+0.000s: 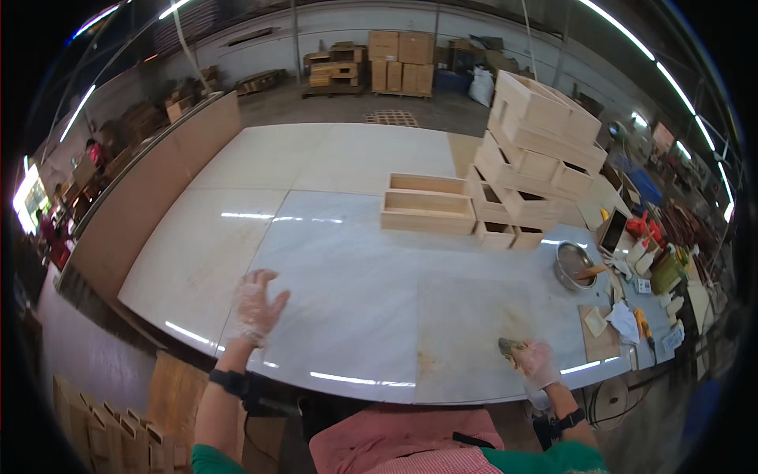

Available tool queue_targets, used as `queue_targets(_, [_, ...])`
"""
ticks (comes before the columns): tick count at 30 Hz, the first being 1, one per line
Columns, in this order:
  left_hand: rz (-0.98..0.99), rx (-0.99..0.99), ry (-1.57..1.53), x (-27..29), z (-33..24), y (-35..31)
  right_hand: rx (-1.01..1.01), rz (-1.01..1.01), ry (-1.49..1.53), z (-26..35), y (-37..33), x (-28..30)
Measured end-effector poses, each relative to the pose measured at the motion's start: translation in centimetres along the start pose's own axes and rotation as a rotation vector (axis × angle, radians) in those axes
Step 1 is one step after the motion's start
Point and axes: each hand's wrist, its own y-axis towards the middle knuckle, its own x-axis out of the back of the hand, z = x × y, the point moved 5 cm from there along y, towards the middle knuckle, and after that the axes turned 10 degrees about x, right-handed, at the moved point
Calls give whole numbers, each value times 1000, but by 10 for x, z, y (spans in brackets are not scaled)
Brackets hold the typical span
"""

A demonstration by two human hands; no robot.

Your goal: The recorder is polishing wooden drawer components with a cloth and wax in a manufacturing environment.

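My left hand [260,306], in a clear plastic glove, is over the left part of the table with its fingers apart and nothing in them. Near the front edge on the right, my right hand [537,363], gloved the same way, grips a small crumpled greenish rag [510,346]. That rag is at a stained, duller sheet [462,340] on the pale table covering [339,276]. Beyond it lies a light wooden box with two long compartments [427,213]. Whether the rag touches the sheet is hard to tell.
Wooden boxes [537,150] are stacked high at the far right. A metal bowl [575,265] with a wooden-handled tool stands nearer, beside bottles, a white cloth [624,322] and an orange-handled tool [643,325]. A brown board [158,197] borders the table's left side.
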Motion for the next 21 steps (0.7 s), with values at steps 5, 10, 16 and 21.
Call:
queue_targets(5, [108,-140,-104,-84,-117,74,-176,119,-53,-35,-38,-4])
queue_targets(10, [195,-148,-105,-165,-195,135,-387,92,234,-73,-56,-23])
queue_targets(16, [113,-199,70,-238,-237,203,-710,-78,601,-104,-68,-32])
queue_targets(21, [397,-216,310,-287,-259,244,-1021,-266,842,-119,-75,-34])
